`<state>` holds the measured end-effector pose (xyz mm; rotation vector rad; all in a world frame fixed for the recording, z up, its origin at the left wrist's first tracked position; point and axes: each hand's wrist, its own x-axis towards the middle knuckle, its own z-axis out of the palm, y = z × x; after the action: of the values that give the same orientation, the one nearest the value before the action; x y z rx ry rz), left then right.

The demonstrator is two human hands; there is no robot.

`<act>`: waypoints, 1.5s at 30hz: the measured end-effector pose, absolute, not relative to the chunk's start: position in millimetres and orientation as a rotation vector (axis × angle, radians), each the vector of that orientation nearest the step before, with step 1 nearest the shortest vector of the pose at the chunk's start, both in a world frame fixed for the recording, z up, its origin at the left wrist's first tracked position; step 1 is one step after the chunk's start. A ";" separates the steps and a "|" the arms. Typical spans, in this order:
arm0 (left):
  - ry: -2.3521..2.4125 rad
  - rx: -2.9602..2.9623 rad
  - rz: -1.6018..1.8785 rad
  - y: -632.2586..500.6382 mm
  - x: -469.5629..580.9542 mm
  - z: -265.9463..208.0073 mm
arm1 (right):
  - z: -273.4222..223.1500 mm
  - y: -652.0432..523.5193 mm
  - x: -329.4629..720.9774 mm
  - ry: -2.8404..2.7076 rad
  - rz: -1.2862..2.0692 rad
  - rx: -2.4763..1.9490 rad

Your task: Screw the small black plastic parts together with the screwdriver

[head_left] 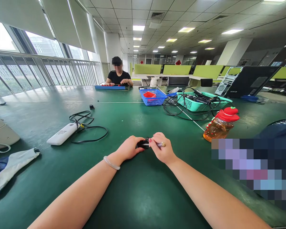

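In the middle of the head view, my left hand (129,148) is closed, thumb and fingers gripping a small black object (143,144) low over the green tabletop. What kind of object it is cannot be made out. A slim pen-like tool (161,144) with a pale handle and brownish end sits in my right hand (164,151), pinched between thumb and fingers. Its thin tip points left and meets or overlaps the black object; actual contact is too small to tell. My left wrist wears a pale bangle (111,163).
Left of my hands lie a white power strip (63,134) with black cable and a glove (13,168). Right stands a red-lidded bottle (221,124). Beyond are a blue basket (153,101), a green basket (193,106) of cables, and a person (118,76) at a blue tray (111,87).
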<state>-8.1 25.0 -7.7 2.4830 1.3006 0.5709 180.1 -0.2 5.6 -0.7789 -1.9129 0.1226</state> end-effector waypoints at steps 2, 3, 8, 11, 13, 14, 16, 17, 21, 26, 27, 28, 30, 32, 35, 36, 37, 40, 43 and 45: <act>1.300 2.495 0.584 24.9 -8.4 -8.3 | 5.4 1.8 182.5 -1.872 0.108 -0.857; 1.298 2.500 0.594 25.2 -8.7 -8.9 | 4.9 3.1 183.3 -1.876 0.100 -0.894; 1.337 2.480 0.600 28.6 -9.9 -12.8 | 2.6 8.1 183.6 -1.920 0.122 -1.017; 1.329 2.475 0.597 29.6 -10.0 -13.4 | 2.7 8.8 183.0 -1.928 0.137 -1.029; 1.323 2.476 0.631 29.0 -9.7 -12.7 | 2.6 9.1 183.0 -1.924 0.158 -1.029; 1.320 2.480 0.665 28.4 -9.5 -12.2 | 2.5 9.3 183.2 -1.922 0.174 -1.030; 1.313 2.491 0.753 26.9 -9.0 -10.9 | 2.3 9.1 184.2 -1.907 0.208 -1.026; 1.314 2.498 0.798 26.3 -8.7 -10.2 | 2.4 8.6 185.0 -1.890 0.218 -1.016; 1.432 2.500 0.924 26.0 -7.6 -8.7 | 4.0 6.2 188.5 -1.756 0.182 -0.960; 1.782 2.455 0.779 28.5 -9.6 -10.8 | 1.2 12.1 189.8 -1.684 0.172 -1.054; 1.830 2.445 0.708 28.7 -10.3 -11.2 | -0.5 14.7 190.0 -1.677 0.203 -1.085; 1.863 2.438 0.644 28.6 -10.8 -11.3 | -2.3 17.4 190.3 -1.664 0.241 -1.113; 1.897 2.429 0.563 28.2 -11.3 -10.7 | -5.7 22.1 191.5 -1.621 0.322 -1.170; 1.921 2.409 0.555 27.7 -10.7 -9.6 | -8.0 25.2 193.1 -1.568 0.405 -1.239; 1.863 2.390 0.631 27.1 -8.5 -9.1 | -9.1 27.0 194.5 -1.518 0.505 -1.341; 1.798 2.403 0.661 26.8 -7.6 -9.6 | -9.0 27.1 194.5 -1.515 0.524 -1.357; 1.718 2.424 0.681 26.3 -6.5 -10.5 | -8.9 27.2 194.3 -1.516 0.536 -1.361; 1.516 2.484 0.659 24.1 -2.3 -13.8 | -8.5 27.2 192.7 -1.516 0.560 -1.338; 1.467 2.495 0.583 21.8 2.2 -15.7 | -8.5 27.0 191.2 -1.483 0.645 -1.291; 1.449 2.497 0.530 21.0 4.1 -15.4 | -8.2 26.4 191.2 -1.437 0.726 -1.233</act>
<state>4.1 21.0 -15.4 2.4965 1.4494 0.5300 191.2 26.4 -8.2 -1.2331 -1.4375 0.7264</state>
